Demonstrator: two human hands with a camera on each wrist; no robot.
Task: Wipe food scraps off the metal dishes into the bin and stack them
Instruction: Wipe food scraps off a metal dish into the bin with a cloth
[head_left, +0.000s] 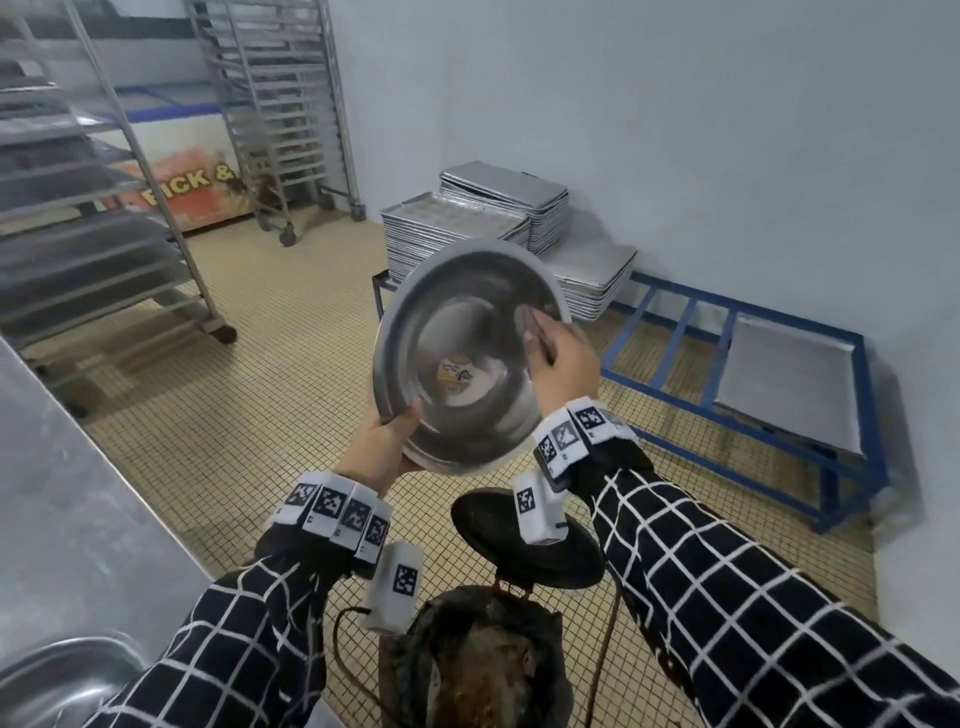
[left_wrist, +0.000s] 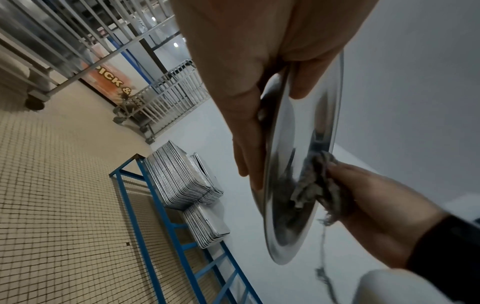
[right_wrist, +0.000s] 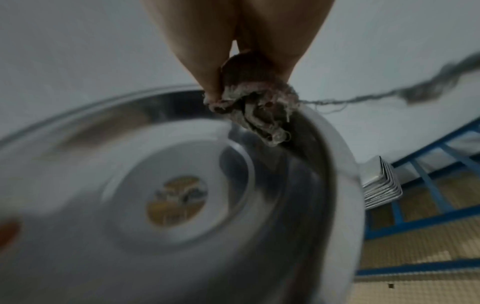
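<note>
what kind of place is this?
Probably a commercial kitchen or bakery back room: wheeled tray racks, stacks of sheet pans on a blue frame, tiled floor, and a steel counter with a sink.

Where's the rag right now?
In the head view, the rag is bunched in the right hand, pressed against the upper right inner wall of the tilted metal dish, above the bin.

Silver dish (head_left: 457, 332), grey rag (left_wrist: 311, 185), black-and-white checked sleeves (head_left: 727, 597), blue rack (head_left: 769, 415), beige tiled floor (head_left: 234, 415).
</note>
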